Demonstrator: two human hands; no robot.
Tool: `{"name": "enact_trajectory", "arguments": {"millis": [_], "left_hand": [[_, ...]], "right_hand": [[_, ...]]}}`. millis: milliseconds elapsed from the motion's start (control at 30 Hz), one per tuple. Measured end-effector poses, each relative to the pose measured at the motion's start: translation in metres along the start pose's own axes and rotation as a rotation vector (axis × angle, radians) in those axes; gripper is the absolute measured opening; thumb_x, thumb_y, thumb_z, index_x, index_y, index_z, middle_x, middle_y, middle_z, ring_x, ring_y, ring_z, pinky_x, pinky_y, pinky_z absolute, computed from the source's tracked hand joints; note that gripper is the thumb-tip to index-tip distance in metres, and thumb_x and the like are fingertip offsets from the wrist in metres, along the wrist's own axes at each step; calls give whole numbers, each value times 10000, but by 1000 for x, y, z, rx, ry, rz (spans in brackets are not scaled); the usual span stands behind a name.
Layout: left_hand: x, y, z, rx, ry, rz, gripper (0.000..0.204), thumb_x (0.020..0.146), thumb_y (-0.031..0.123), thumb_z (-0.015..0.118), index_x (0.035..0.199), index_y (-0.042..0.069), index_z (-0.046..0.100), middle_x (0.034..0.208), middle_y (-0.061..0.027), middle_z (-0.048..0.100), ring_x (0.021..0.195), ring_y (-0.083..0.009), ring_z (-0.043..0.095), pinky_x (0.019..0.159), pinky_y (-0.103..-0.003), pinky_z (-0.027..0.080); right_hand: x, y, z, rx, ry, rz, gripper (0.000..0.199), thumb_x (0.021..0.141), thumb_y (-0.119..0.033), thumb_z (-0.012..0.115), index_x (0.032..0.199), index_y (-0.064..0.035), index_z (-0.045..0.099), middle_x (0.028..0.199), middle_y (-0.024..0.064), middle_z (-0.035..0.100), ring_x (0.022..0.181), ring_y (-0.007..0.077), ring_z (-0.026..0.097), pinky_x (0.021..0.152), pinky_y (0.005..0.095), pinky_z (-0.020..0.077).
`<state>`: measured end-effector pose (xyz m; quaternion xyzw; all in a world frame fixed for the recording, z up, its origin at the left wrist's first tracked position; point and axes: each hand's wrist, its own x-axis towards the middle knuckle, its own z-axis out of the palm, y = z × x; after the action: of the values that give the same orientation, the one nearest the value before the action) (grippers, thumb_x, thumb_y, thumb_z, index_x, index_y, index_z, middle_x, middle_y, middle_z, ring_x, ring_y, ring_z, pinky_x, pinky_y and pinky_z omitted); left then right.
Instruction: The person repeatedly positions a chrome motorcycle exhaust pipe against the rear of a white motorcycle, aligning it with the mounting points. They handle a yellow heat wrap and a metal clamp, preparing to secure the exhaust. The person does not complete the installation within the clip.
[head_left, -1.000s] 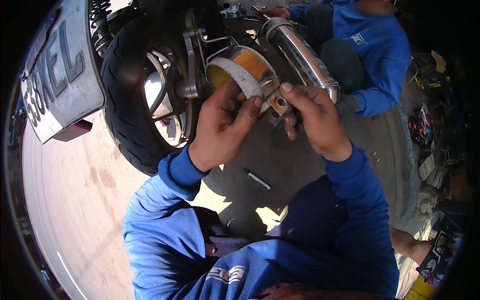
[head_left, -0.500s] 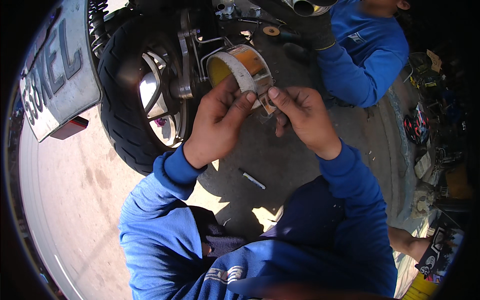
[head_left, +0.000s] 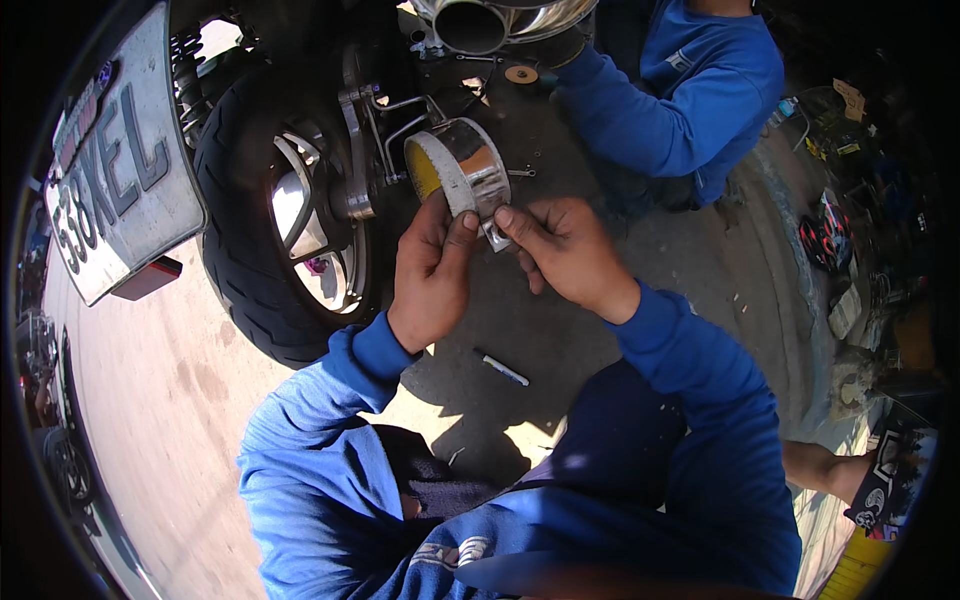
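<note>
A round metal band clamp [head_left: 482, 150] is held up between my hands, beside the motorcycle's rear wheel. It is shiny outside, has a pale, rough strip along its near rim, and looks yellow inside. My left hand [head_left: 430, 275] pinches the rim at its lower left, thumb outside and fingers partly hidden within the ring. At the lower right, where the clamp's ends stick out, my right hand [head_left: 578, 258] grips the metal between thumb and fingers. Part of the end piece is covered by those fingertips.
The rear tyre [head_left: 228, 215] and a licence plate [head_left: 135, 165] stand to the left. Ahead, a co-worker's blue sleeve [head_left: 640, 115] reaches toward a shiny exhaust muffler [head_left: 545, 22]. A marker pen [head_left: 503, 368] lies on the floor; tools and clutter line the right side.
My hands and the clamp sit a little further left in view, and the clamp is tilted slightly differently. The co-worker's muffler has come further into view, moving left.
</note>
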<state>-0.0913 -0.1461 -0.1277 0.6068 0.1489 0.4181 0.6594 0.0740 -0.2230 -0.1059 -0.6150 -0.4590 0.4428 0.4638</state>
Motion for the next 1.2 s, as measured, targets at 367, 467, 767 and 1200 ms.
{"name": "enact_trajectory", "arguments": {"millis": [367, 467, 767, 1200], "left_hand": [[-16, -87, 10, 30, -120, -768, 350, 1011, 176, 642, 1293, -28, 607, 1110, -96, 706, 999, -157, 663, 851, -341, 547], [-23, -154, -6, 55, -84, -936, 395, 969, 166, 667, 1314, -16, 604, 1158, -111, 698, 1017, -187, 674, 858, -372, 560], [-4, -160, -32, 795, -520, -676, 546, 893, 324, 755, 1290, -22, 612, 1128, -178, 719, 1040, -272, 698, 895, -411, 532], [92, 123, 1, 456, 84, 888, 876, 776, 71, 832, 1477, -5, 312, 1396, -196, 458, 1285, -253, 519, 1082, -384, 446]], "right_hand": [[-8, -12, -72, -905, -194, 72, 540, 821, -425, 846, 1112, 13, 726, 785, 127, 728, 787, 208, 716, 719, 362, 542], [-13, -24, -57, -697, 114, -147, 544, 813, -332, 861, 1197, 9, 679, 859, 133, 735, 826, 231, 728, 748, 362, 555], [31, -136, -23, -436, 438, -1317, 1238, 645, -278, 993, 1556, -7, 200, 1464, 201, 464, 1358, 327, 505, 1118, 430, 432], [59, -166, -50, -312, 187, -1299, 1096, 585, -124, 1012, 1469, -13, 372, 1419, 163, 538, 1321, 265, 547, 1128, 406, 442]]}}
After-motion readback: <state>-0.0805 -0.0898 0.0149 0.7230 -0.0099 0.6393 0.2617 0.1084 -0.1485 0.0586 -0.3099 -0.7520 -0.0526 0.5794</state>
